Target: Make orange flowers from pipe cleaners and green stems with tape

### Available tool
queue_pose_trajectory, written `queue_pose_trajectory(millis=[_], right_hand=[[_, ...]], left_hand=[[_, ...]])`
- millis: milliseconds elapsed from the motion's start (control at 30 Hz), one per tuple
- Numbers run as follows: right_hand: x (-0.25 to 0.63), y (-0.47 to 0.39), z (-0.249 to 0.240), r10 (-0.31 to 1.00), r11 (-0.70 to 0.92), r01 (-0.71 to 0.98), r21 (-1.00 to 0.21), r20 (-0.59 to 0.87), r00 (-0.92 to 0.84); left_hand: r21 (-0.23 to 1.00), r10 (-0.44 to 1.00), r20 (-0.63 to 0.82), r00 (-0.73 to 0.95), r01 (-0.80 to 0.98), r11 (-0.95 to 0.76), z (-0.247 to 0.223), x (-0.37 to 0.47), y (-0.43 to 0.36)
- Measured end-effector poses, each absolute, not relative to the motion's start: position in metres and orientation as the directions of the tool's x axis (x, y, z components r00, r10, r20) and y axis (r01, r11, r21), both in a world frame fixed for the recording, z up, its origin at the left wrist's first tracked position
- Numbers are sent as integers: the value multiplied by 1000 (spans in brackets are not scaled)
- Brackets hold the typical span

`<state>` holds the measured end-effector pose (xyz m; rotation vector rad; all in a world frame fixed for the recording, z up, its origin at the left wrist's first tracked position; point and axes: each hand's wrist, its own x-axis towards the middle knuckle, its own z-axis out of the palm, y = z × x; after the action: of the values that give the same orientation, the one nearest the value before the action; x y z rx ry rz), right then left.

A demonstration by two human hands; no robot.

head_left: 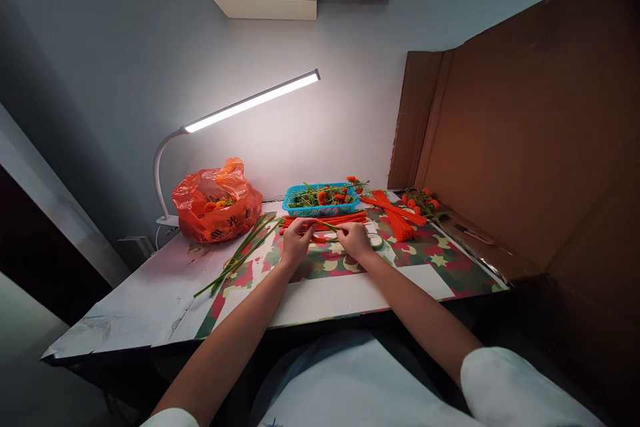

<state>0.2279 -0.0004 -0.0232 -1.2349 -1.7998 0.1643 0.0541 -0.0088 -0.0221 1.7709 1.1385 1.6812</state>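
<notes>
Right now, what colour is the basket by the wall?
Bright blue plastic basket, clearest in the head view.

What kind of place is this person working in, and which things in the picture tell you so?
Probably a small craft corner in a home or workshop: a lit LED desk lamp, a blue plastic basket of orange flowers, and bundled orange strips on the table.

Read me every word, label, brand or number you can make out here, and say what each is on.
"光", on the orange plastic bag.
The other dark characters on that bag are too creased and blurred to read.
I can make out no other text.
</notes>
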Motion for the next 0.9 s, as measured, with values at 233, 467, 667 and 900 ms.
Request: queue_pose_trajectory(millis=[233,467,667,900], right_hand=[[229,1,-23,790,471,716,-516,608,-82],[229,-4,-19,792,476,729,-492,600,-112],[230,-6,-17,821,432,755,-493,562,-103],[233,-3,-18,826,478,689,-545,546,-142]], left_hand=[[679,734,678,-34,411,-608,-16,56,-15],[698,748,662,-46,402,-593,-18,56,-14],[610,710,703,41,480,-631,-11,58,-22],[681,752,659,15,413,-604,-13,57,-18]])
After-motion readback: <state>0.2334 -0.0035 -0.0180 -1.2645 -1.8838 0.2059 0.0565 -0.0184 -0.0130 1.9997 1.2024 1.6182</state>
